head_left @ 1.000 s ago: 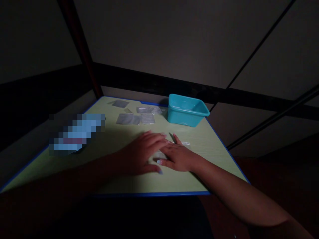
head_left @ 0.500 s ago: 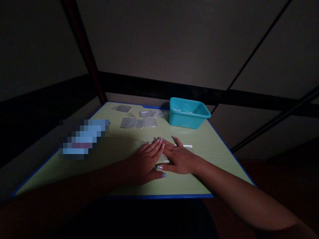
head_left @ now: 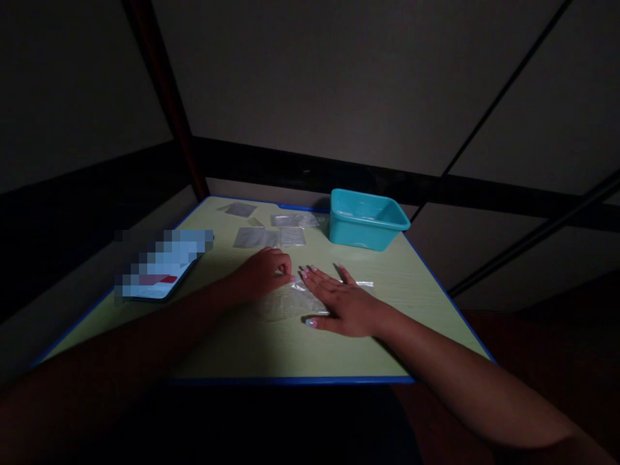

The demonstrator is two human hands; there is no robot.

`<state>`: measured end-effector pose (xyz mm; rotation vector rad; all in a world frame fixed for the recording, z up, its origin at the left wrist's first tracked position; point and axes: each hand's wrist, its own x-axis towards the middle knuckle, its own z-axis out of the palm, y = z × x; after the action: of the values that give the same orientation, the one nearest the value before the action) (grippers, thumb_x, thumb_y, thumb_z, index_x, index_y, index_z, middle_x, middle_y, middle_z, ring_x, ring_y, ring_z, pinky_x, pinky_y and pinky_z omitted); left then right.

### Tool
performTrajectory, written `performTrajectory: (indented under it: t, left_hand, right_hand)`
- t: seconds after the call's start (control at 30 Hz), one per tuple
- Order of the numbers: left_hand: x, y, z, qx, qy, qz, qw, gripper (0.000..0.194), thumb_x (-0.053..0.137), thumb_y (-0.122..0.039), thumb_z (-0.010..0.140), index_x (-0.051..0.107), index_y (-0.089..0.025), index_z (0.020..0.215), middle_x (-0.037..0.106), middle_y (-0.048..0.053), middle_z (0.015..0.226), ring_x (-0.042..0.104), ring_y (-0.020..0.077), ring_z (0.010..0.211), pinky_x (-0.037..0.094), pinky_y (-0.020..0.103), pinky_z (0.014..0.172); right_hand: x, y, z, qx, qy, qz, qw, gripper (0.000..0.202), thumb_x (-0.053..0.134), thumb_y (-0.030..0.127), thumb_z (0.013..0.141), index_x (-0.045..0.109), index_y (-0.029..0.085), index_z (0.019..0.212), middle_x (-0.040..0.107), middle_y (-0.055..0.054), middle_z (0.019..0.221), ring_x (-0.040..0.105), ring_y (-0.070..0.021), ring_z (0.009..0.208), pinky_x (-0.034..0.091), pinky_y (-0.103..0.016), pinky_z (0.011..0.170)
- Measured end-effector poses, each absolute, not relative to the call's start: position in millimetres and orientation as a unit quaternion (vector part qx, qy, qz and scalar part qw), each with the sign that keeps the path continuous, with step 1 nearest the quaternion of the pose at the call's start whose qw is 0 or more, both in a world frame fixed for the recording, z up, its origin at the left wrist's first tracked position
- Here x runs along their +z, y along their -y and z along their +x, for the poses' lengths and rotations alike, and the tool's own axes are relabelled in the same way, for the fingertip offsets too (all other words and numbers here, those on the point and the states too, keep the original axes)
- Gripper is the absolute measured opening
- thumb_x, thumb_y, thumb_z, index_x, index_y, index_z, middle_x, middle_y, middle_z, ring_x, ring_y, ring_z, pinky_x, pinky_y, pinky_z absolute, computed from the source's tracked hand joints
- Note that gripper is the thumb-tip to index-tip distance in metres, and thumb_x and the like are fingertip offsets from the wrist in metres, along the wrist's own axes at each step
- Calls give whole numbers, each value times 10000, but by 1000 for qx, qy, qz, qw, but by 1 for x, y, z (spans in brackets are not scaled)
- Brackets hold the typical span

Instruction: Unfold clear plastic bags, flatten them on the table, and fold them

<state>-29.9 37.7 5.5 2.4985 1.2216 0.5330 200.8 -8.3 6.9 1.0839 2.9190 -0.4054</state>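
A clear plastic bag (head_left: pixel 290 303) lies flat on the pale green table (head_left: pixel 426 323) between my hands. Spread flat over the bag's right part is my right hand (head_left: pixel 339 298), palm down, thumb pointing left. My left hand (head_left: pixel 264 274) is at the bag's upper left edge, its fingers curled and its thumb and forefinger close together. Whether the bag's edge lies between those fingertips is too small to tell. A shiny strip of the bag shows to the right of my right hand.
A turquoise basket (head_left: pixel 363 236) stands at the table's back right. Several flat clear bags (head_left: pixel 256 237) lie at the back, left of the basket. On the left rests a tablet-like device (head_left: pixel 165 268), mostly blurred out. A wall rises behind the table.
My left hand has moved left and slightly away from me, off my right fingertips, and its fingers have curled. More of the bag shows. My right hand has stayed in place.
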Motion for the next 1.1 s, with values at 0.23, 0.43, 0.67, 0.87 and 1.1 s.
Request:
performTrajectory:
  t: [0.23, 0.43, 0.67, 0.87, 1.1]
  left_hand:
    - [15, -31, -30, 187, -466, 820, 276, 245, 458, -389, 813, 518, -184, 693, 564, -18, 588, 520, 145, 574, 365, 254, 571]
    - [12, -39, -35, 143, -480, 822, 272, 293, 511, -445, 772, 558, -180, 659, 543, -29, 533, 500, 130, 533, 329, 239, 528]
    - [30, -43, -48, 76, -510, 832, 206, 364, 506, -464, 790, 479, -177, 569, 477, -29, 546, 431, 123, 564, 271, 251, 532]
    - [30, -36, -46, 115, -550, 824, 72, 339, 489, -479, 838, 489, -180, 680, 517, 8, 678, 445, 163, 656, 294, 277, 586]
    - [10, -28, -29, 157, -434, 885, 66, 228, 476, -374, 866, 547, -173, 784, 585, 61, 803, 520, 215, 801, 387, 326, 732]
  right_hand:
    - [7, 8, 200, -130, -929, 347, 4, 830, 350, 648, 874, 41, 186, 1490, 85, -121, 1534, 101, -242, 1422, -40, -579, 1093]
    - [7, 8, 199, -122, -931, 343, 1, 826, 350, 645, 875, 32, 194, 1489, 105, -122, 1535, 114, -249, 1419, -18, -586, 1093]
    - [8, 9, 199, -123, -929, 348, 5, 799, 338, 631, 887, 31, 207, 1490, 85, -105, 1539, 111, -244, 1420, -21, -579, 1096]
    - [8, 9, 198, -127, -929, 348, 6, 795, 342, 642, 881, 43, 230, 1492, 76, -97, 1544, 99, -256, 1421, -21, -577, 1098]
    - [16, 7, 206, -120, -923, 365, -17, 799, 327, 627, 891, 13, 206, 1493, 82, -127, 1544, 83, -295, 1419, -86, -627, 1050]
